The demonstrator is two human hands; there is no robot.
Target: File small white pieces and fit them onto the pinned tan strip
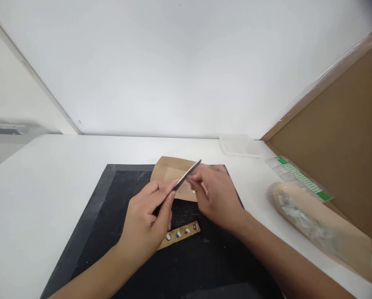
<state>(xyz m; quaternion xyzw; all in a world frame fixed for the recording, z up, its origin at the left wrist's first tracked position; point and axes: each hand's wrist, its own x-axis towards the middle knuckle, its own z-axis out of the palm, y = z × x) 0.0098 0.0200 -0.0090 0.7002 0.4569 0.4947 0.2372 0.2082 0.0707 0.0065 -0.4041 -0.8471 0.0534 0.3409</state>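
Observation:
My left hand (151, 211) is closed around the lower end of a slim flat nail file (187, 174), dark on its face with a pale edge, tilted up to the right. Beside its upper part is my right hand (219, 195), thumb and fingertips pinched together. The fingertips are slightly blurred, and what they hold, if anything, is too small to name. Behind both hands lies a brown paper sheet (167, 166) with tiny bits on it. Under my left hand, a tan strip (182, 233) with round holes holding small white and shiny pieces is partly hidden.
A black mat (111, 216) covers the middle of the white table (42, 187). On the right are a brown paper tray (323, 220) with crumpled clear scraps, a green-and-clear compartment case (301, 178) and a clear plastic lid (240, 146). A brown cardboard panel (338, 124) stands there.

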